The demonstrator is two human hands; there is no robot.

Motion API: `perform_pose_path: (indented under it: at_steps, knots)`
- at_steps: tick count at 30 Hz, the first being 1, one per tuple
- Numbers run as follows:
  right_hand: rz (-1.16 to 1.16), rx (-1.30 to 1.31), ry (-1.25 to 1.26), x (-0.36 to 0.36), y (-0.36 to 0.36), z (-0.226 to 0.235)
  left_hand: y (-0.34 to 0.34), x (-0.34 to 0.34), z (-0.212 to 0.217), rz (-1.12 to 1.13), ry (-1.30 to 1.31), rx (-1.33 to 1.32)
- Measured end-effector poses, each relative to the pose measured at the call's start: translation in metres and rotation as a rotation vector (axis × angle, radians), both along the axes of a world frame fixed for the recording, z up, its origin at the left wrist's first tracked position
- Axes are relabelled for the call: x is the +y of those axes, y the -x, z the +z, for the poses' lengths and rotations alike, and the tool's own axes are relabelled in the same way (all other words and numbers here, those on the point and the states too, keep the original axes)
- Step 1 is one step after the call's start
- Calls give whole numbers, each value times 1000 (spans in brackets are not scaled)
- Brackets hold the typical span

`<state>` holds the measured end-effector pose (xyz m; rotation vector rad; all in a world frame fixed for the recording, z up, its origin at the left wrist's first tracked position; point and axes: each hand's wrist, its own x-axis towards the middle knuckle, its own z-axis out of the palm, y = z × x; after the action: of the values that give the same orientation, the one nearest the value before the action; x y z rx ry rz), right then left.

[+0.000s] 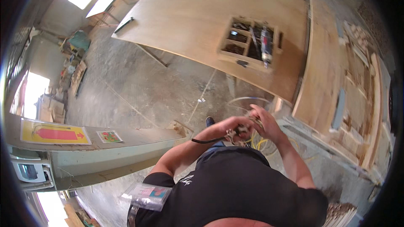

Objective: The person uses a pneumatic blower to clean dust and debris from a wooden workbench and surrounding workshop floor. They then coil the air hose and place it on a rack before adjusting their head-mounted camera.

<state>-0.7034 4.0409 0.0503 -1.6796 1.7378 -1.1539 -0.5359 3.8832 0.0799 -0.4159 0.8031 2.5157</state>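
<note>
A: Head view. Where is the item, and how do the hands stand?

B: Both hands meet just above the waist. The left hand (229, 126) is closed around a small metal fitting (232, 134) with a black hose (208, 140) trailing to the left. The right hand (263, 122) is curled over the same fitting; whether its fingers are fully clamped cannot be told.

A: Handling properties?

B: Judged rigid, compact, probably smooth metal; hold by the body. The hose looks flexible and light and will trail. Yellow tubing (263, 143) lies coiled on the floor (139, 88) beneath.

A: Surroundings?

B: A plywood sheet (198, 12) carries a wooden compartment tray (248, 42) well ahead.
</note>
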Motion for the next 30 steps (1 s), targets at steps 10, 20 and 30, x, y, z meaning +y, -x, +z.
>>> perform_pose_path:
  at_steps: [10,20,30]
  knots:
    - [-131,627,-204,-132,-66,100,-6,-150,-15,-496,13,62]
    - [94,432,-291,-301,-76,32,-110,-426,-52,16,616,-164]
    - [-63,153,-471,-469,-69,10,-123,-771,-91,536,1415,-332]
